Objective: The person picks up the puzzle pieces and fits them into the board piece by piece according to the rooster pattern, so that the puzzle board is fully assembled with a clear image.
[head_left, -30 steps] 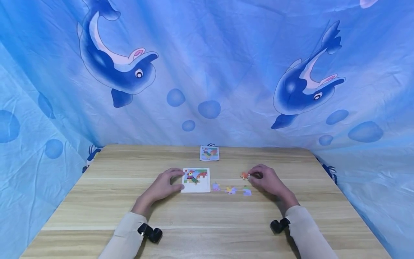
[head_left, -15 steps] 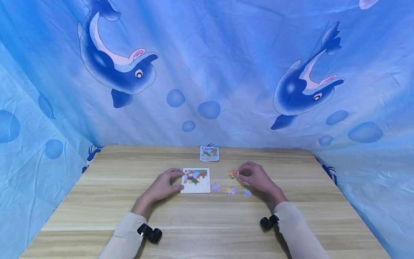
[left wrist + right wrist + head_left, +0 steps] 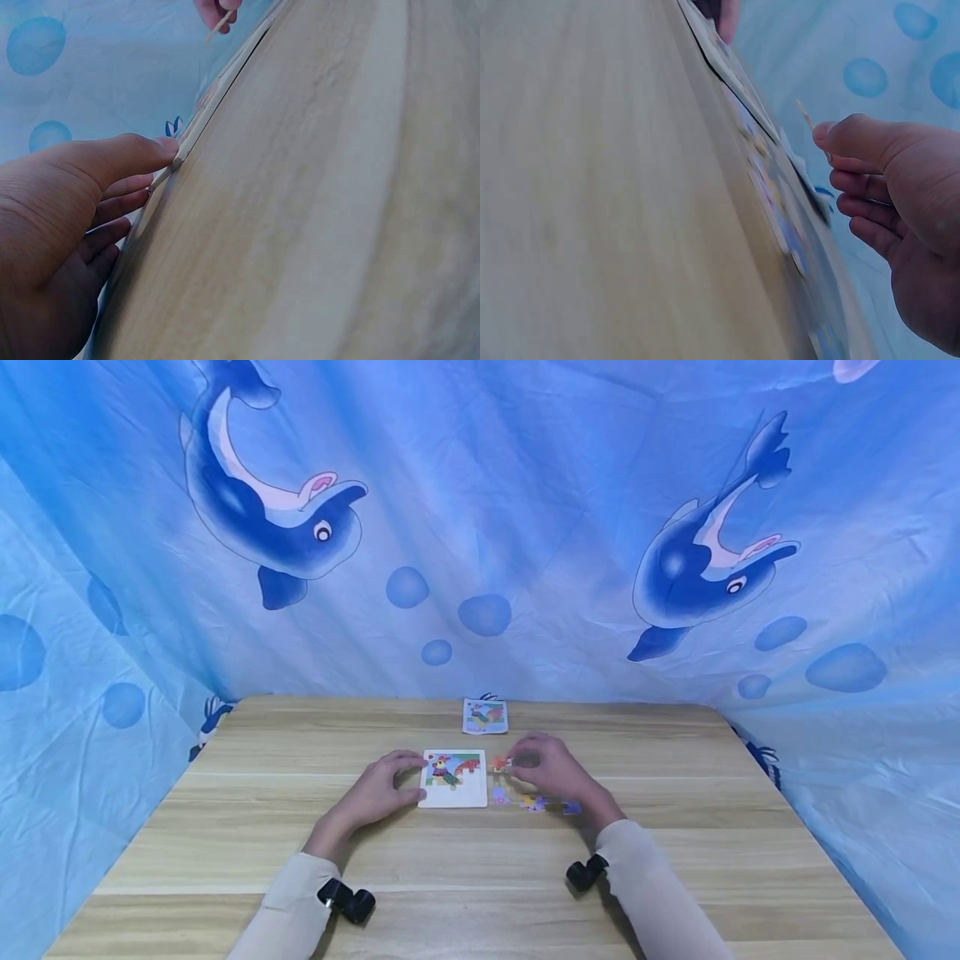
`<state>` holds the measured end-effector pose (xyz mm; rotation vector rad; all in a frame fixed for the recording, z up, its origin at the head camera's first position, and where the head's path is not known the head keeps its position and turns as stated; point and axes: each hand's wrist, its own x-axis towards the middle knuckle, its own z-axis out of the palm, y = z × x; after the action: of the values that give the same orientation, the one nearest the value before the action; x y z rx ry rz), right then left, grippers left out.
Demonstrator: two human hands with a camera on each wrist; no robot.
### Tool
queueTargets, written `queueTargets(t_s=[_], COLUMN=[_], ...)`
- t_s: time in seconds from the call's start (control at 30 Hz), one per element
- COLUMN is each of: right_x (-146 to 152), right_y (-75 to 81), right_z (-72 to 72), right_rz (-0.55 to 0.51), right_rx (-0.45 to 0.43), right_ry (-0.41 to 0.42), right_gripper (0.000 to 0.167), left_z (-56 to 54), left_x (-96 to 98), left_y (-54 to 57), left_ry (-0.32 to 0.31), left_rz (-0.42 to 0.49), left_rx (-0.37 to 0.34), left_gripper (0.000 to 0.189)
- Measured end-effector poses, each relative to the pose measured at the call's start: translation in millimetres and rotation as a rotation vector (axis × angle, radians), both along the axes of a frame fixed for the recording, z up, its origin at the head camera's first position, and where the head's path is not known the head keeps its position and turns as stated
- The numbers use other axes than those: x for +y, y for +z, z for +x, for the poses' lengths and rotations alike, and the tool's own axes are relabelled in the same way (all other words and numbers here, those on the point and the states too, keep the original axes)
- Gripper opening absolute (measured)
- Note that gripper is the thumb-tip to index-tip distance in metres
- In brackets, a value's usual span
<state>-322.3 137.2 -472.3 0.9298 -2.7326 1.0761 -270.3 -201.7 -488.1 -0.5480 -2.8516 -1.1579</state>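
Note:
A white puzzle board with a partly filled rooster picture lies on the table. At its left edge my left hand rests its thumb and fingertips, fingers relaxed; the left wrist view shows the thumb touching the edge. Just right of the board, my right hand pinches an orange-red puzzle piece between thumb and index finger. The right wrist view shows this thin piece edge-on, above the table. Below that hand lie loose purple and yellow-purple puzzle pieces, plus another purple piece partly hidden.
A rooster picture card lies behind the board near the table's far edge. The wooden table ends at a blue curtain printed with dolphins. Black devices are strapped to both wrists.
My right hand has carried the orange-red puzzle piece leftward, from beyond the loose pieces to beside the board. My left hand has stayed at the board's left edge.

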Motion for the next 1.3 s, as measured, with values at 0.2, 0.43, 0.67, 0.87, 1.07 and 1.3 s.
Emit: queueTargets(t_s=[0.2,0.43,0.67,0.87,1.07,1.3], right_x=[-18.4,-34.9,-44.9,-48.5,-50.5,-52.2], right_y=[0.8,-3.1,-7.1,-5.7,-4.9,-5.1], right_z=[3.8,4.4,4.0,4.8,5.6,6.5], right_rz=[-0.007,-0.011,0.028,0.042,0.054,0.046], right_rx=[-0.069,-0.074,-0.065,-0.07,-0.076,-0.094], right_ry=[0.014,0.06,0.045,0.019,0.001,-0.007], right_gripper=[0.017,0.019,0.02,0.024,0.025,0.025], left_z=[-0.9,-1.8,-2.3,-2.7,-1.3,0.6], left_x=[1.7,0.7,0.6,1.2,1.5,0.9], left_y=[2.5,3.5,2.5,2.5,2.9,2.0], left_ry=[0.001,0.007,0.005,0.008,0.003,0.002], left_rz=[-0.002,-0.005,-0.004,-0.004,0.005,0.0], left_rx=[-0.003,-0.002,0.0,-0.006,-0.016,-0.009], left_gripper=[0.053,0.053,0.053,0.054,0.053,0.053])
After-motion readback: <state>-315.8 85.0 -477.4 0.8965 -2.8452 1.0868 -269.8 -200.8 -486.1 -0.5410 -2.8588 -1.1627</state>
